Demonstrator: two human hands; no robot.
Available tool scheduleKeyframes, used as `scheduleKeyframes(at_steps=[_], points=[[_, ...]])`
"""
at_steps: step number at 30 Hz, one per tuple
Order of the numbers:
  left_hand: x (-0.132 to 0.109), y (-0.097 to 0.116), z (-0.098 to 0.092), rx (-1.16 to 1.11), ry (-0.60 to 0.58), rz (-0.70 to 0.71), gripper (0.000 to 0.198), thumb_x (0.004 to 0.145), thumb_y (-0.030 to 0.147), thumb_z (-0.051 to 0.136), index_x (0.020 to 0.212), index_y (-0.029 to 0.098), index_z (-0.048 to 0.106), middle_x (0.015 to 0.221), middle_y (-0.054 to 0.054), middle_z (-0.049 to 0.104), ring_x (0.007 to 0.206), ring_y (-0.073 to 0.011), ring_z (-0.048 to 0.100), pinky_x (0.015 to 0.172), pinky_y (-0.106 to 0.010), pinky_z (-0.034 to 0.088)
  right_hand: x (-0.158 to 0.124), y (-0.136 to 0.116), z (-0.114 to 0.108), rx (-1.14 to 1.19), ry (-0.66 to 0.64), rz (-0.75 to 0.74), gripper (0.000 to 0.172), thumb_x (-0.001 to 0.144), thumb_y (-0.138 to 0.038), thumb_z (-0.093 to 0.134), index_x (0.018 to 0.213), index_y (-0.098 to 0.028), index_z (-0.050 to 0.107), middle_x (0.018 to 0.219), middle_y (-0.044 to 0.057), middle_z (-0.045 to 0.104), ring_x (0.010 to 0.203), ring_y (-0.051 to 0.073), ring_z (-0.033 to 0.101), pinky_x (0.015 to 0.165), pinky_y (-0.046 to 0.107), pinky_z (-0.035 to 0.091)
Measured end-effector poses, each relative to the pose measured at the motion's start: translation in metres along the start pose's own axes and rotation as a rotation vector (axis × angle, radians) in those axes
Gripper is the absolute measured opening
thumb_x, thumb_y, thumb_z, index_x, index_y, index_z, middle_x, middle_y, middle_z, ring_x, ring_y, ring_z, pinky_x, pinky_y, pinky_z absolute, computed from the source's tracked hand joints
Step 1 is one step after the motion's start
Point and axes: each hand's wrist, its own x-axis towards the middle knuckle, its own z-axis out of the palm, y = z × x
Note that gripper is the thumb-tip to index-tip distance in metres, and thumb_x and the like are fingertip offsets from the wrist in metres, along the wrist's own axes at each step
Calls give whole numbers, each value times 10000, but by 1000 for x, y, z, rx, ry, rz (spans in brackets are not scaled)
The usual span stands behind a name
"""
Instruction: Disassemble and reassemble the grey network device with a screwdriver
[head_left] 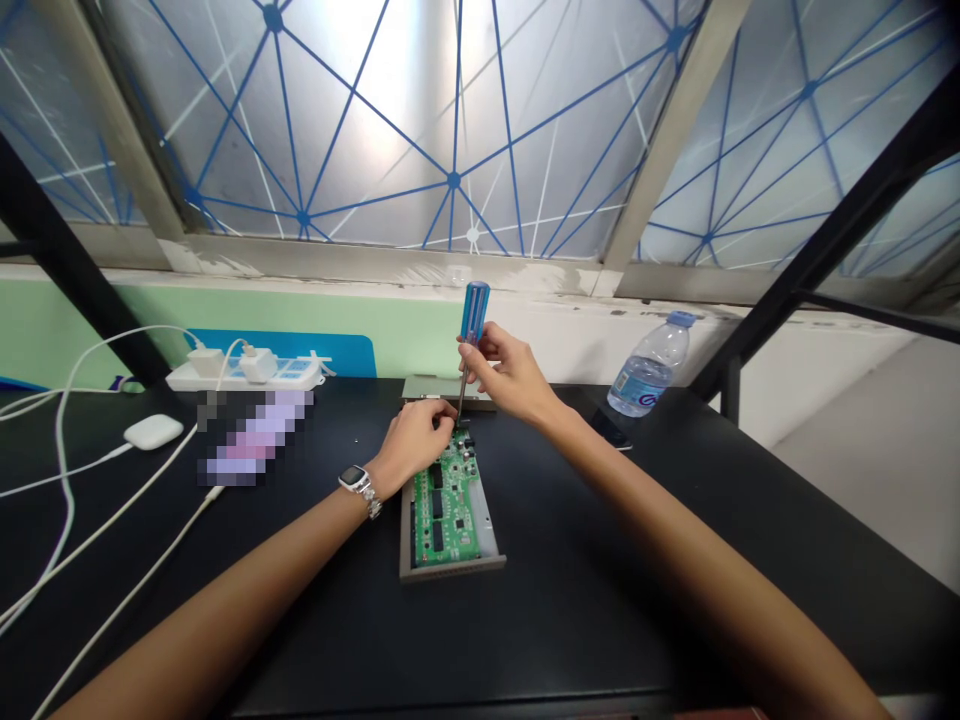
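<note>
On the black table an opened case is laid with its green circuit board running lengthwise away from the person. The board's far end is steadied by the left hand, fingers closed on it. The blue-handled screwdriver is gripped upright by the right hand, tip down at that far end, just beside the left fingers.

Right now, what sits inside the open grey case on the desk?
A green circuit board fills the grey case. The left hand covers its far corner, where the screwdriver tip points.

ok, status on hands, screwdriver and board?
Right hand grips blue screwdriver, upright, tip at far end of green circuit board. Left hand steadies the shaft there. Nothing blocking.
</note>
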Motion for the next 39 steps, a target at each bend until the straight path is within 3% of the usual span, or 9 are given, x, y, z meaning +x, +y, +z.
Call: scheduleKeyframes(at_steps=[7, 18, 24, 27, 30, 34, 39], points=[[1, -1, 1, -4, -5, 15, 261, 848, 208, 482, 906, 265, 730, 937, 5, 767, 871, -221, 699, 745, -299, 497, 3, 4, 2, 104, 43, 36, 346, 810, -474, 712, 852, -201, 504, 734, -8, 561, 699, 149, 626, 514, 232, 511], [3, -7, 5, -103, 9, 144, 240, 845, 166, 499, 938, 228, 712, 937, -18, 751, 821, -212, 686, 695, -293, 498, 6, 3, -14, 247, -177, 96, 319, 865, -465, 649, 989, -182, 571, 849, 55, 665, 840, 190, 679, 488, 207, 546], [3, -2, 1, -367, -24, 302, 312, 953, 241, 491, 1242, 223, 606, 1157, -54, 725, 1047, -213, 682, 936, -334, 505, 9, 8, -20, 329, -259, 76, 336, 868, -472, 643, 1050, -193, 596, 866, 47, 648, 831, 183, 650, 511, 232, 556], [2, -1, -1, -401, -45, 327, 286, 978, 247, 469, 1219, 216, 620, 1150, -62, 732, 1075, -221, 681, 952, -347, 504, 9, 7, -20, 329, -287, 81, 359, 878, -483, 620, 1073, -182, 602, 866, 52, 658, 814, 180, 644, 537, 250, 551], [3, -1, 0, -404, -17, 305, 242, 990, 253, 456, 1100, 201, 665, 1039, -59, 758, 1000, -221, 707, 906, -342, 525, 6, 3, -15, 204, -195, 83, 389, 867, -511, 615, 1065, -177, 599, 854, 55, 665, 825, 190, 648, 573, 270, 522], [3, -3, 3, -425, 7, 265, 223, 986, 278, 480, 1058, 189, 671, 967, -61, 766, 925, -217, 726, 868, -337, 550, 3, -6, -3, -141, 66, 11, 399, 784, -559, 694, 856, -198, 540, 748, 14, 637, 697, 162, 603, 640, 302, 455], [3, -4, 5, -416, 10, 256, 221, 985, 280, 483, 1068, 196, 671, 981, -64, 763, 920, -213, 727, 880, -350, 552, 4, -13, 5, -445, 185, 41, 454, 821, -600, 627, 639, -210, 479, 563, -10, 529, 536, 133, 469, 544, 289, 321]])
